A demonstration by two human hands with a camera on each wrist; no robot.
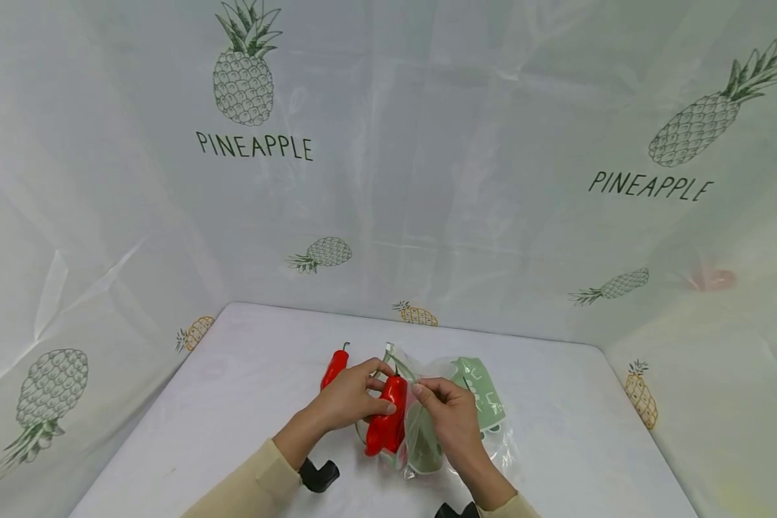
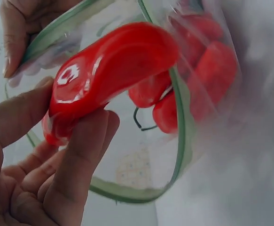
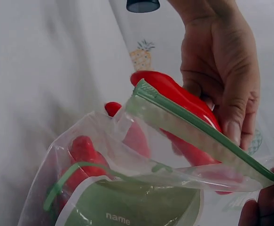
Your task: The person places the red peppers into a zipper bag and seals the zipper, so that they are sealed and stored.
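Note:
My left hand (image 1: 352, 396) grips a glossy red pepper (image 1: 388, 417), thumb on one side and fingers on the other. That pepper lies across the mouth of a clear zip bag (image 2: 186, 113) with a green-edged opening, which stands wide in the left wrist view. Several red peppers (image 2: 216, 70) are inside the bag. My right hand (image 1: 452, 416) pinches the bag's green zip edge (image 3: 198, 122) between thumb and fingers. A green label (image 3: 132, 202) reading "name" covers part of the bag's front. Beyond my left hand, another red pepper (image 1: 334, 368) lies on the table, partly hidden by the hand.
The white table (image 1: 259, 360) is bordered by pale sheets (image 1: 427, 180) printed with pineapples at the back and both sides. Black wrist mounts (image 1: 319, 476) show under the forearms. The bag's green printed part (image 1: 482, 392) spreads behind the right hand.

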